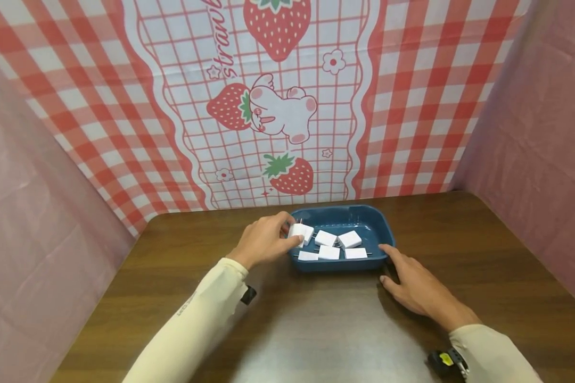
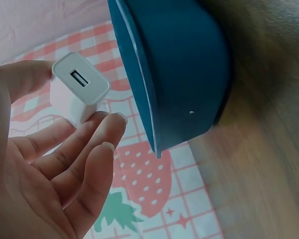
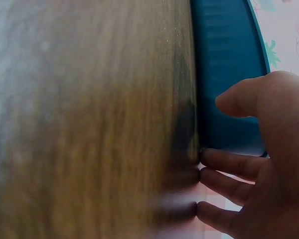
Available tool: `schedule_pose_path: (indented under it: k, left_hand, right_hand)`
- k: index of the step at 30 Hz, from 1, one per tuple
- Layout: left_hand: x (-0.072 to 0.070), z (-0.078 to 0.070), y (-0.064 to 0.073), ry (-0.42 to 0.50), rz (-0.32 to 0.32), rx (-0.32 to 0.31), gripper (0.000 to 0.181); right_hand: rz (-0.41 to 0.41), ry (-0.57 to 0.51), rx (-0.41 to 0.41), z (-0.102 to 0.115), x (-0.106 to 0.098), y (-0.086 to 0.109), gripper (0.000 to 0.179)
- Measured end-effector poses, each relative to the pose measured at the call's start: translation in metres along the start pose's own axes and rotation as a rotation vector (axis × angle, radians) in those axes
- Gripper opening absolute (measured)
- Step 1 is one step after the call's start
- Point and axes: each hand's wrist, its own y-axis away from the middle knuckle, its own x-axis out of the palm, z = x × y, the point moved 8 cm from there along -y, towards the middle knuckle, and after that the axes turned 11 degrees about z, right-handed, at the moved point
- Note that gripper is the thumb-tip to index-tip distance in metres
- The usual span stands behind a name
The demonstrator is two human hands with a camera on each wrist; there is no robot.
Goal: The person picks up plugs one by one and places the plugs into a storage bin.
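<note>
My left hand [image 1: 263,240] pinches a white USB wall charger [image 2: 79,89] between thumb and fingers, at the left end of a blue tray [image 1: 340,264]. In the left wrist view the charger's USB port faces the camera, and the tray's wall stands beside it. Several more white chargers [image 1: 329,252] lie in the tray, some with metal prongs showing. At the tray's right end is my right hand [image 1: 416,287], its fingers extended by the rim and its thumb in front of the near corner. The right wrist view has that thumb over the tray's outer wall [image 3: 229,55].
The tray stands on a brown wooden table [image 1: 172,255], near its back edge. Behind the table hangs a red-and-white checked cloth [image 1: 421,96] with strawberry prints. Pink curtains [image 1: 541,133] flank both sides.
</note>
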Motion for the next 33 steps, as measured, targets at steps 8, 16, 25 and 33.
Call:
schedule_pose_path:
  k: [8,16,25,33]
  left_hand:
    - [-0.002,-0.002,-0.02,0.026,0.032,-0.05,0.043]
    - [-0.002,-0.005,-0.044,-0.061,0.065,-0.072,0.046]
    - [0.01,-0.011,-0.078,-0.179,0.135,-0.119,0.051]
    - [0.038,-0.017,-0.099,-0.299,0.207,-0.124,0.047]
  right_hand:
    - [-0.016,0.008,0.001,0.001,-0.004,-0.001,0.072]
    - [0.001,-0.002,0.016,0.001,-0.006,-0.003,0.073]
    - [-0.018,0.016,-0.01,0.002,-0.006,-0.001,0.072]
    - [-0.032,0.018,-0.031,0.003,-0.003,0.003,0.071]
